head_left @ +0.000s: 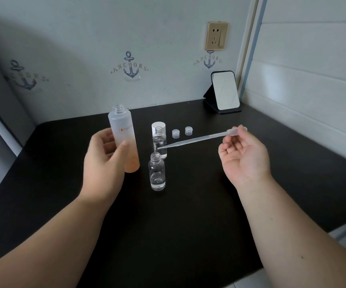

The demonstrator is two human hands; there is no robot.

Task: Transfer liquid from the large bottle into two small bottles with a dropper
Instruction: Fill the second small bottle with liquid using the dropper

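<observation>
Dropper [201, 138] over capless small bottles [157, 173]

Light was dim and soft, brightest on the right wall [313, 80]. A broad shadow darkened the upper left corner. The black counter [188, 225] showed faint sheen, no hard glare. Straight lines bowed toward the edges; the focus was slightly soft throughout.

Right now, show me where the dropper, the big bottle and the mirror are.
dropper [199, 138], head view, middle of its stem
big bottle [120, 123], head view, frosted upper body
mirror [225, 90], head view, centre of the glass
</observation>
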